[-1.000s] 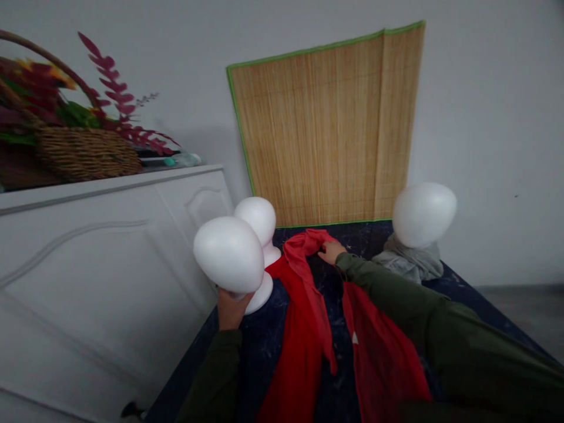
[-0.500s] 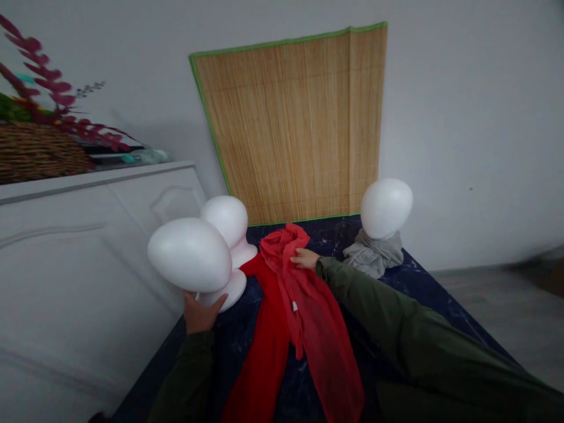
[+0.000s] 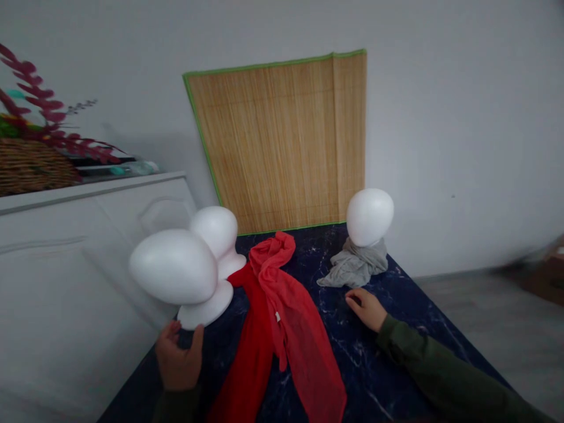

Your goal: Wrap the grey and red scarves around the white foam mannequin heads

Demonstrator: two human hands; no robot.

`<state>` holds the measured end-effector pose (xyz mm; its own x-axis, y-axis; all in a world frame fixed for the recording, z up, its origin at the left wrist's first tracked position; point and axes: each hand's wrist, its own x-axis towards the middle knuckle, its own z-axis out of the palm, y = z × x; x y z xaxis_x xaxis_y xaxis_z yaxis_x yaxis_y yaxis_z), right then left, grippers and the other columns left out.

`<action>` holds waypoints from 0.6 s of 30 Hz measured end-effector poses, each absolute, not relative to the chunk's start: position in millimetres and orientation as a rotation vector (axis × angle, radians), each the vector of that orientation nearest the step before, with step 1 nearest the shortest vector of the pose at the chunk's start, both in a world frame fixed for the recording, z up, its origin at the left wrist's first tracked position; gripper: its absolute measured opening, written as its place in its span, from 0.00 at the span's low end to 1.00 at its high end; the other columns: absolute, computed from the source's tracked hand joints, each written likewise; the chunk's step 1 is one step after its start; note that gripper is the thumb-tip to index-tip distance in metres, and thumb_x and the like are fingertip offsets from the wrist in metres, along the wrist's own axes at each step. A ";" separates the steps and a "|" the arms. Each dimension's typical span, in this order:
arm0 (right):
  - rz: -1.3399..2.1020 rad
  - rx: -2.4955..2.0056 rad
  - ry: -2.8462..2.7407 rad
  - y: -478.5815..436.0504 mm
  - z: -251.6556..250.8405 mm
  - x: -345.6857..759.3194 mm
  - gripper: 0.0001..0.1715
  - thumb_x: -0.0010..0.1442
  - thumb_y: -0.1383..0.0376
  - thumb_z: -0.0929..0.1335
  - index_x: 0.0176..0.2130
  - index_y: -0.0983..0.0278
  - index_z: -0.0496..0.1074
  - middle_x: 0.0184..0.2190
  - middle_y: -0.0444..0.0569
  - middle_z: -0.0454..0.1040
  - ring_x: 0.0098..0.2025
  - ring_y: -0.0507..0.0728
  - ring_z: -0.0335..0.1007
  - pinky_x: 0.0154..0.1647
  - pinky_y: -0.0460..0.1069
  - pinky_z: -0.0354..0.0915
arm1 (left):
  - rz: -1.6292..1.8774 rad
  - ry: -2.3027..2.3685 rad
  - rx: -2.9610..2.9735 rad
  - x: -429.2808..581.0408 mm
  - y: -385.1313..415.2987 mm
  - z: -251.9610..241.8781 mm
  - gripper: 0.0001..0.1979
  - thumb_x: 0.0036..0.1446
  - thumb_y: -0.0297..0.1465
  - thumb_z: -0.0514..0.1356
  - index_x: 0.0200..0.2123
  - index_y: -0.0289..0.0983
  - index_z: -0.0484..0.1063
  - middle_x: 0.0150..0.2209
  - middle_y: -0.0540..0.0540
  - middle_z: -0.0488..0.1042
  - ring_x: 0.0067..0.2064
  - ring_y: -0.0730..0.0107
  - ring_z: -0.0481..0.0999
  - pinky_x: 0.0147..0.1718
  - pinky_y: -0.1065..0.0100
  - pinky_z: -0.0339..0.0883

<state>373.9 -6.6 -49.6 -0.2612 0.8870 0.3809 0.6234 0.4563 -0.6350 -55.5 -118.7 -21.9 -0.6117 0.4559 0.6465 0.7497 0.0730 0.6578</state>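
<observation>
Scarves (image 3: 304, 329) are lying across the table (image 3: 370, 376). The left hand (image 3: 180, 357) is holding nothing just beside the near head (image 3: 174, 267), its thumb spread wide; the right hand (image 3: 367, 309), loosely half-curled, is also holding nothing near the gray cloth (image 3: 358, 265).

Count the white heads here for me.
3: front head, nearest the left hand; rear head, partly hidden behind the first; right head, grey cloth at its base.
</observation>
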 end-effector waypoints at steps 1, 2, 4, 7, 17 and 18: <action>0.438 -1.299 -1.903 -4.5 -51.4 384.7 0.15 0.55 0.60 0.60 0.35 0.66 0.70 0.33 0.52 0.71 0.36 0.57 0.67 0.40 0.52 0.63 | -1.532 -2.058 -1.332 -44.5 -122.2 -17.2 0.29 0.47 0.44 0.55 0.48 0.30 0.62 0.45 0.35 0.68 0.47 0.52 0.68 0.47 0.54 0.62; 0.391 -1.356 -1.785 -0.1 -51.7 393.7 0.16 0.54 0.60 0.61 0.37 0.66 0.69 0.35 0.53 0.71 0.37 0.57 0.66 0.40 0.52 0.63 | -1.486 -2.036 -1.471 -31.8 -124.1 -11.1 0.24 0.49 0.43 0.53 0.45 0.32 0.65 0.43 0.38 0.70 0.45 0.54 0.69 0.46 0.56 0.63; 0.289 -1.487 -1.532 14.8 -48.6 407.9 0.21 0.54 0.60 0.60 0.43 0.70 0.67 0.40 0.57 0.69 0.41 0.59 0.65 0.44 0.53 0.62 | -1.349 -2.004 -1.813 -0.3 -123.3 4.2 0.19 0.51 0.42 0.51 0.40 0.36 0.68 0.39 0.41 0.72 0.43 0.57 0.71 0.46 0.58 0.63; 0.225 -1.623 -1.354 42.7 -40.6 423.1 0.25 0.57 0.60 0.55 0.48 0.72 0.63 0.44 0.61 0.67 0.47 0.61 0.61 0.50 0.56 0.56 | -1.065 -1.903 -2.422 59.8 -112.3 26.3 0.19 0.53 0.40 0.50 0.45 0.39 0.69 0.46 0.43 0.71 0.49 0.59 0.68 0.51 0.59 0.59; 0.450 -1.464 -1.734 55.6 -38.0 418.9 0.20 0.58 0.59 0.56 0.35 0.65 0.72 0.35 0.54 0.73 0.40 0.59 0.67 0.44 0.51 0.60 | -0.667 -1.581 -3.222 170.7 -55.2 5.7 0.20 0.51 0.41 0.55 0.46 0.42 0.70 0.46 0.42 0.73 0.49 0.55 0.69 0.51 0.53 0.55; 0.495 -1.400 -1.800 54.8 -37.8 414.8 0.18 0.58 0.60 0.58 0.34 0.64 0.73 0.35 0.52 0.74 0.40 0.58 0.67 0.44 0.51 0.60 | -0.773 -1.642 -3.197 176.2 -45.7 6.0 0.19 0.50 0.42 0.56 0.44 0.41 0.71 0.44 0.42 0.73 0.47 0.55 0.70 0.50 0.55 0.57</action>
<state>414.8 54.8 -37.8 -0.0824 0.9359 0.3425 0.6291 0.3154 -0.7105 176.2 -45.7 6.0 0.5464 0.8299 0.1125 0.6157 -0.4891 0.6178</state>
